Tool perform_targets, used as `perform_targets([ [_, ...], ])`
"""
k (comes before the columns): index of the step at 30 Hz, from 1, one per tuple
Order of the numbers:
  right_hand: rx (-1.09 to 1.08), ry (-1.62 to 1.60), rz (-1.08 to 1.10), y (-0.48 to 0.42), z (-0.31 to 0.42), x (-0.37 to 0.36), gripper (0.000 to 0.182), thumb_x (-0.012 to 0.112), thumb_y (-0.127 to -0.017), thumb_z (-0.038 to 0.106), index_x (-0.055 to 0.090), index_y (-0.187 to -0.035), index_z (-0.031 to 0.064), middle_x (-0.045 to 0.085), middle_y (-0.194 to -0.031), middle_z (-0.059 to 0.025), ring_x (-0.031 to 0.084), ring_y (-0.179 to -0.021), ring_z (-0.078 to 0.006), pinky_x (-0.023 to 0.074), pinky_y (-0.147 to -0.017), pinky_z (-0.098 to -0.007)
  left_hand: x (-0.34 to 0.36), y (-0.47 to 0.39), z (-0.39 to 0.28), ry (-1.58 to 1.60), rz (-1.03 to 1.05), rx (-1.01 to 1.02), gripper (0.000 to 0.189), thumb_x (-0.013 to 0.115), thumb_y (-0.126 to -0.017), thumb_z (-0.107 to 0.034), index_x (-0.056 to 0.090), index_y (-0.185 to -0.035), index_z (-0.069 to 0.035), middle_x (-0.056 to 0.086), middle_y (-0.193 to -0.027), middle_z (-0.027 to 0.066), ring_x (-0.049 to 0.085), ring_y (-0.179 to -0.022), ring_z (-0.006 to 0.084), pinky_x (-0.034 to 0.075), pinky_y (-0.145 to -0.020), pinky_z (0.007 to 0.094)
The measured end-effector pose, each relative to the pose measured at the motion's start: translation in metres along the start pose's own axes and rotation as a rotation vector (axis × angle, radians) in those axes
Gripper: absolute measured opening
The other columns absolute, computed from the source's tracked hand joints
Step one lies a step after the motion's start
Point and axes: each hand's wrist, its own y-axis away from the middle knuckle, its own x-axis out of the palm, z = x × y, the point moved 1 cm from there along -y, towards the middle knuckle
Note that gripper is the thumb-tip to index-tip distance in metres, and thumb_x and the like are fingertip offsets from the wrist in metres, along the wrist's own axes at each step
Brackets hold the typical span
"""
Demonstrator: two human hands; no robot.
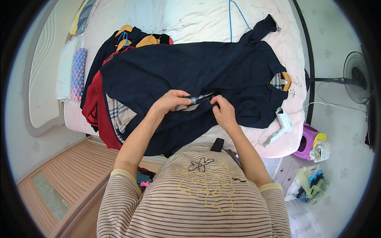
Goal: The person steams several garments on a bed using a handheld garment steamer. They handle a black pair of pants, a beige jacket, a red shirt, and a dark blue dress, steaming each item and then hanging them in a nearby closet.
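Note:
A navy coat lies spread across the bed, its collar towards the right. A wooden hanger shows at its neck. My left hand pinches the coat's front edge, turned so that the plaid lining shows. Close by on the right, my right hand grips the dark front edge between thumb and fingers, beside a small dark button. At the lower left the hem is folded back over more plaid lining. One sleeve reaches up and to the right; folds hide the rest of the front.
Other garments on wooden hangers, one of them red, lie under the coat's left end. A blue hanger rests beyond it. The hair dryer and its cord lie near the bed's right corner. A standing fan is farther right.

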Motion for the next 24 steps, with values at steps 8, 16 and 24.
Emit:
perform_targets([
  [8,0.106,-0.046,0.039,-0.002,0.009,-0.002,0.015,0.057,-0.078,0.014,0.058,-0.092,0.0084,0.063,-0.080,-0.0123,0.061,-0.079,-0.0327,0.0471,-0.068,-0.0399,0.015,-0.015,-0.015,-0.270,-0.034,0.082,0.014,0.064,-0.081,-0.003,0.068,-0.094,0.000,0.061,-0.075,0.0001,0.051,-0.054,0.0091,0.041,-0.051,0.0209],
  [16,0.204,0.136,-0.014,-0.023,-0.002,0.004,0.015,0.057,-0.080,0.016,0.059,-0.093,0.0090,0.066,-0.079,-0.0133,0.063,-0.078,-0.0336,0.0479,-0.068,-0.0422,0.050,0.003,-0.016,-0.831,-0.305,0.611,0.013,0.064,-0.079,-0.009,0.065,-0.091,-0.003,0.057,-0.080,0.0084,0.059,-0.077,0.0239,0.046,-0.070,0.0307],
  [24,0.113,0.064,0.011,-0.019,0.001,-0.004,0.012,0.054,-0.082,0.013,0.059,-0.092,0.0074,0.066,-0.080,-0.0131,0.063,-0.075,-0.0342,0.0481,-0.067,-0.0430,0.063,-0.020,-0.007,-0.848,-0.373,0.531,0.018,0.066,-0.076,-0.016,0.069,-0.093,-0.010,0.066,-0.078,0.0058,0.062,-0.072,0.0224,0.049,-0.068,0.0328],
])
